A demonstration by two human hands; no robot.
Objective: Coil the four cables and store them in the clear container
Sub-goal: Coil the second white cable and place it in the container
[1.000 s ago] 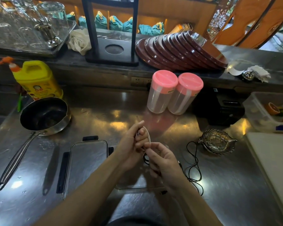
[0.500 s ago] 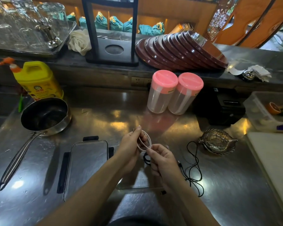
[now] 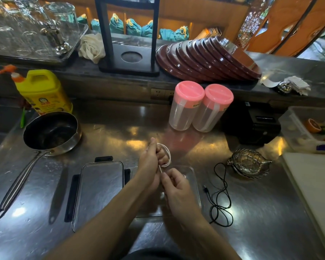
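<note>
A white cable (image 3: 166, 154) is looped around the fingers of my left hand (image 3: 150, 162), which grips the coil above the steel counter. My right hand (image 3: 174, 186) pinches the loose white end just below the coil. Both hands hover over the clear container (image 3: 194, 186), whose inside is mostly hidden by them. Its clear lid (image 3: 99, 188) with black clips lies to the left. A black cable (image 3: 221, 196) lies loose and uncoiled on the counter to the right of the container.
A saucepan (image 3: 51, 134) with a long handle sits at the left, a yellow bottle (image 3: 43, 91) behind it. Two pink-lidded jars (image 3: 199, 107) stand behind the hands. A metal leaf dish (image 3: 249, 163) and a white cutting board (image 3: 315, 188) are at the right.
The white cable has gained loops around my left fingers. My right hand has dropped slightly and now holds the short free end under the coil.
</note>
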